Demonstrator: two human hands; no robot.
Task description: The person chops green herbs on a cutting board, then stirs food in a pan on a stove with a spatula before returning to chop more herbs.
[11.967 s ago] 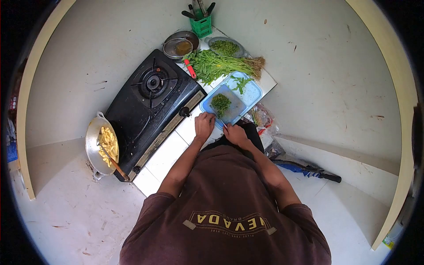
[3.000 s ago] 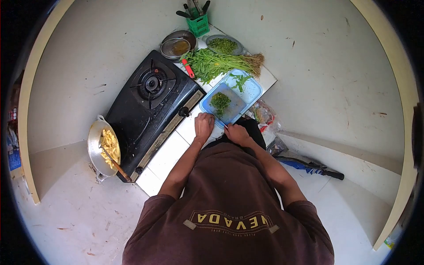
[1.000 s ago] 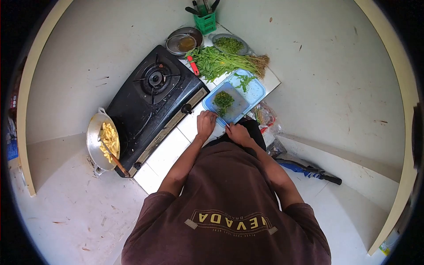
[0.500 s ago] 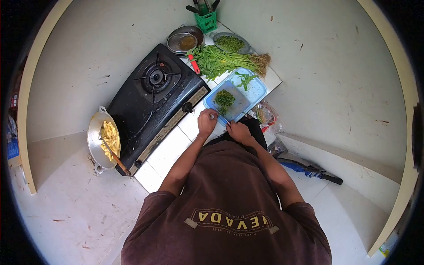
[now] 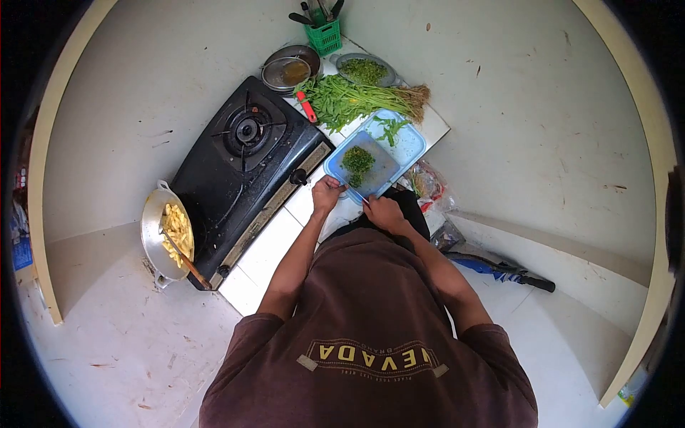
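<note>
Chopped green herbs [image 5: 358,160] lie in a pile on a grey cutting board [image 5: 385,171], which rests in a light blue plastic tray [image 5: 414,148]. At the tray's near edge, my right hand [image 5: 383,212] is closed around the handle of a knife. The thin knife blade [image 5: 356,192] points up and left toward my other hand. My left hand [image 5: 328,194] is at the tray's left corner, fingers drawn together by the blade tip. What they pinch, if anything, is too small to make out. Cut leaves [image 5: 391,130] lie in the tray's far part.
A black gas stove [image 5: 235,178] stands on the left; a pan [image 5: 151,232] of yellow fried pieces with a wooden-handled spatula sits on it. Behind the tray are a rooted bunch of greens [image 5: 342,100], a red handle [image 5: 306,107], a strainer [image 5: 285,73] and a green basket [image 5: 325,37].
My left hand has shifted slightly left and its fingers reach more toward the blade. The right hand keeps the knife at the tray edge. The view has moved a little.
</note>
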